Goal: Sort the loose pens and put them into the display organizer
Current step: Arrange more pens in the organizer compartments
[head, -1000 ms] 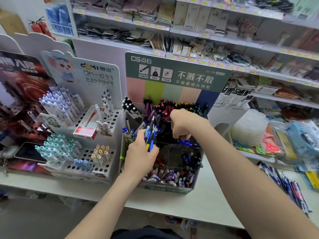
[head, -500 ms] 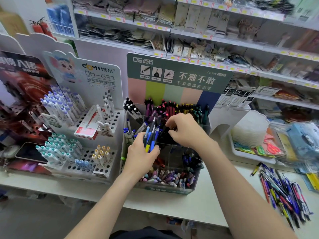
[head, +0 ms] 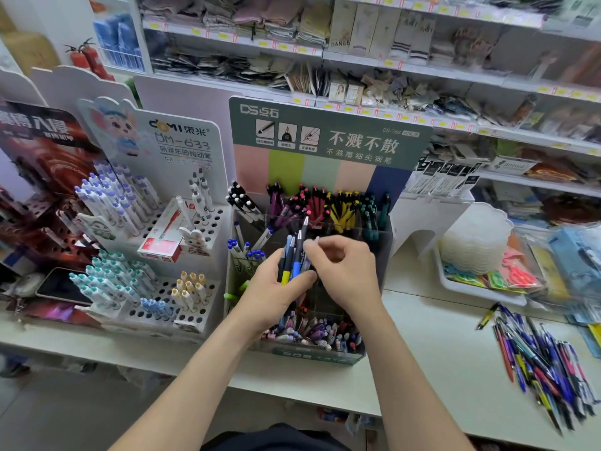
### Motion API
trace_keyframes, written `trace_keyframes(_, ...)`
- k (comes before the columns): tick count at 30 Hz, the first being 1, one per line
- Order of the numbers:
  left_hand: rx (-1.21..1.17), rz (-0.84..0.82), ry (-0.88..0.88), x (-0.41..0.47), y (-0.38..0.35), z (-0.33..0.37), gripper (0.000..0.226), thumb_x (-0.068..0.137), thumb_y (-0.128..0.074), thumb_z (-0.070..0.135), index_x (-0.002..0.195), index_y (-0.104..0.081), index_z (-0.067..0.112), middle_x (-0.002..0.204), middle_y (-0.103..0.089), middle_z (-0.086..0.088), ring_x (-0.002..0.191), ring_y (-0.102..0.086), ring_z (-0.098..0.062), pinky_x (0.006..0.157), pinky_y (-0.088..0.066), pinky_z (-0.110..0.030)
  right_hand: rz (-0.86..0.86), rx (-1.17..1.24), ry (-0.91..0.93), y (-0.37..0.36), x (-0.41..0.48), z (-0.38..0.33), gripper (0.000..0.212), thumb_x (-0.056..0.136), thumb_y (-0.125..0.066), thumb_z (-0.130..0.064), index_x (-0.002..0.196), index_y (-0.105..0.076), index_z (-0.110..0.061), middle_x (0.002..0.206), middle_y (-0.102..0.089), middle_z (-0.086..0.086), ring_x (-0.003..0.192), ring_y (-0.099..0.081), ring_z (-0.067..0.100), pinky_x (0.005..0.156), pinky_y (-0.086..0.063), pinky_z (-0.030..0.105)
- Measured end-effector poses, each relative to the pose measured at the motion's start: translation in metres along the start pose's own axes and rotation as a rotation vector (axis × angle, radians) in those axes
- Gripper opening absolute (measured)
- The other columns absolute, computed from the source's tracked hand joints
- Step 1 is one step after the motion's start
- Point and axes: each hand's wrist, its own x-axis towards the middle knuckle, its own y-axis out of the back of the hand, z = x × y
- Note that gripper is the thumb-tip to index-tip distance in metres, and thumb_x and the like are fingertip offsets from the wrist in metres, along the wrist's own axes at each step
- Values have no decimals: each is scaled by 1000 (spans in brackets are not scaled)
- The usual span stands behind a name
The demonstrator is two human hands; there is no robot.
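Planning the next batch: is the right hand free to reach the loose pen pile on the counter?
Probably yes: the pile lies uncovered on the counter, nothing between it and the right hand.

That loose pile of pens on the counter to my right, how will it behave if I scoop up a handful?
The pile of pens lies criss-crossed, so a handful would probably come up splayed. The barrels look round and smooth on the flat counter, so nudged ones may roll. Each looks thin, stiff and light.
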Motion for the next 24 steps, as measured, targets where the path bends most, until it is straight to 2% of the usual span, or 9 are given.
trace_keyframes(2, 15, -43, -2, -1, -4, 3, 31, 101, -74, 24, 131, -65, 25, 90, -69, 8, 75, -60, -10, 72, -50, -30, -68, 142, -116, 1, -9, 8, 12, 98, -74, -33, 92, -83, -26, 80, -79, -11, 79, -74, 5, 80, -62, 35)
trace_keyframes(6, 20, -114, 56, -1, -11, 6, 19, 107, -64, 21, 124, -63, 14, 90, -74, 1, 72, -60, -14, 72, -52, -27, 161, 347, -219, 5, -18, 18, 19, 107, -62, -35, 104, -74, -20, 81, -78, -1, 73, -72, 14, 79, -60, 44)
trace_keyframes(9, 20, -150, 102, 0, -18, 6, 19, 108, -62, 21, 123, -61, 11, 91, -77, -6, 67, -58, -15, 66, -49, -25, 338, 476, -128, 13, -20, 16, 18, 113, -50, -35, 114, -61, -22, 78, -73, 3, 67, -70, 24, 69, -60, 46)
trace_keyframes(11, 26, -173, 101, -1, -25, 7, 22, 107, -63, 22, 127, -62, 12, 89, -77, -6, 68, -57, -16, 66, -49, -27, 374, 530, -50, 17, -21, 12, 18, 114, -46, -37, 115, -59, -26, 73, -62, 6, 61, -61, 32, 61, -56, 48)
trace_keyframes(14, 45, -188, 78, -1, -35, 5, 23, 105, -66, 29, 126, -65, 20, 75, -64, 3, 68, -54, -17, 67, -48, -33, 367, 495, -13, 20, -19, 17, 27, 112, -44, -46, 120, -66, -31, 74, -53, 5, 58, -50, 41, 58, -52, 50)
trace_keyframes(17, 109, -179, 69, 2, -39, 4, 21, 101, -71, 39, 117, -66, 27, 76, -59, 1, 67, -54, -19, 68, -46, -40, 286, 290, -28, 28, -14, 21, 34, 108, -52, -55, 104, -76, -31, 70, -57, -15, 64, -53, 17, 64, -51, 41)
trace_keyframes(20, 221, -177, 27, 3, -42, 10, 27, 96, -77, 40, 120, -67, 32, 98, -75, 13, 89, -71, -9, 87, -57, -37, 165, 156, -89, 33, -16, 20, 34, 90, -77, -57, 79, -75, -25, 65, -65, -7, 64, -58, 11, 64, -50, 32)
trace_keyframes(22, 296, -179, -6, 3, -42, 12, 36, 93, -81, 40, 125, -66, 34, 113, -76, 16, 106, -71, -4, 97, -57, -35, 98, 147, -132, 35, -16, 23, 30, 83, -84, -55, 79, -76, -26, 71, -71, -8, 70, -65, 11, 69, -55, 33)
trace_keyframes(24, 312, -183, -1, 3, -40, 14, 44, 89, -84, 44, 128, -64, 35, 115, -76, 18, 108, -71, -3, 94, -56, -30, 39, 204, -199, 37, -13, 26, 25, 86, -85, -47, 82, -77, -24, 73, -73, -7, 72, -66, 12, 71, -57, 34)
